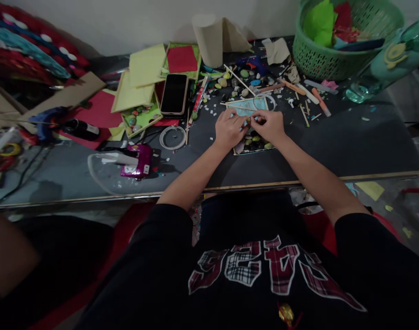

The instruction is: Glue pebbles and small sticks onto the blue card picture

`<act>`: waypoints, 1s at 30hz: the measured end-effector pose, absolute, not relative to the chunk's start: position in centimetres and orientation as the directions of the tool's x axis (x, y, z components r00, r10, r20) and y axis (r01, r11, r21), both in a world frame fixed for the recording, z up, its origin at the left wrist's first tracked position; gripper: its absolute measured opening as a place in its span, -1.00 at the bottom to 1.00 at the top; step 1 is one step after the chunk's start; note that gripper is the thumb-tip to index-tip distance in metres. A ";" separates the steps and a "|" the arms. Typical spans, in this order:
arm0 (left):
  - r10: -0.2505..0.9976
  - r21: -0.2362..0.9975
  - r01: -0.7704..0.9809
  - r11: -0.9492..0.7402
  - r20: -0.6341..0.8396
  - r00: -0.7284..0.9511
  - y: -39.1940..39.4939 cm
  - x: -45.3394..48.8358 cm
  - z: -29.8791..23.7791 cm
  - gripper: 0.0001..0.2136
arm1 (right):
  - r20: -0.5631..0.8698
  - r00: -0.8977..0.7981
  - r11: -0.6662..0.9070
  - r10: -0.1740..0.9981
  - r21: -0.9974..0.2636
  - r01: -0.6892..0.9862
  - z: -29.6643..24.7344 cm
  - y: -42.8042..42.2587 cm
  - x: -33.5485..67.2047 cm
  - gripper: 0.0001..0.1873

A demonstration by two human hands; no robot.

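My left hand [229, 129] and my right hand [270, 125] meet over a small craft panel [251, 145] covered with coloured stones on the dark table [350, 142]. Both hands have their fingers curled, pinching a tiny piece between them that I cannot make out. Just behind the hands lies a pale blue triangular piece [247, 106] edged with thin wooden sticks. Part of the stone panel is hidden under my hands.
A phone [174, 93] lies left of centre, beside yellow and red paper sheets [145, 68]. A tape ring [172, 137] and a pink device [138, 161] sit at front left. A green basket [333, 41] stands at back right. Loose stones, sticks and scraps litter the back.
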State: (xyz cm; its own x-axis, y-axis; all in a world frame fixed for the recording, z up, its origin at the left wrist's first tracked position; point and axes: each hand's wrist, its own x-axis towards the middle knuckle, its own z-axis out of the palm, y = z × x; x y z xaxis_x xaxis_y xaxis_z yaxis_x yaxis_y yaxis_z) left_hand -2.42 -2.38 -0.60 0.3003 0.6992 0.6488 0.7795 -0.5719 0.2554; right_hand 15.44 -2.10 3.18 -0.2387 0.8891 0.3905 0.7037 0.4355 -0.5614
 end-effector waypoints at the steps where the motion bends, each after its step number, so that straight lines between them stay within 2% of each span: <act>1: 0.708 0.265 0.787 -0.558 0.646 0.285 -2.5 -2.4 -0.5 -0.71 | 0.400 -0.253 0.457 0.881 -0.574 0.680 3.2 -2.0 15.6 -0.77; 6: 0.757 0.356 0.783 -0.511 0.618 0.213 -2.5 -2.2 0.1 -0.69 | 0.387 -0.270 0.464 0.881 -0.602 0.650 3.3 -1.6 16.0 -0.73; 12: 0.758 0.403 0.775 -0.486 0.637 0.144 -2.3 -2.6 0.1 -0.61 | 0.392 -0.315 0.490 0.865 -0.521 0.698 3.5 -2.0 15.8 -0.70; 16: 0.729 0.358 0.794 -0.491 0.667 0.150 -2.4 -3.1 0.2 -0.58 | 0.399 -0.358 0.525 0.844 -0.482 0.702 3.6 -2.3 15.4 -0.72; 20: 0.711 0.319 0.799 -0.510 0.679 0.183 -2.3 -3.3 0.0 -0.60 | 0.384 -0.334 0.502 0.861 -0.531 0.682 3.5 -2.2 15.2 -0.74; 30: 0.644 0.218 0.805 -0.552 0.725 0.246 -2.1 -3.9 -0.6 -0.80 | 0.338 -0.365 0.497 0.868 -0.567 0.657 3.1 -1.6 14.8 -0.79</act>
State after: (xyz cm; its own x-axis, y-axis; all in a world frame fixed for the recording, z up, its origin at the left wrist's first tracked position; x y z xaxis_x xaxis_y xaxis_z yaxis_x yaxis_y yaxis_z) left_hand -3.95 -2.09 -0.64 0.2455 0.6438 0.7247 0.8045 -0.5524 0.2182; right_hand 14.77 -1.64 3.08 -0.3653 0.8675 0.3377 0.6568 0.4972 -0.5669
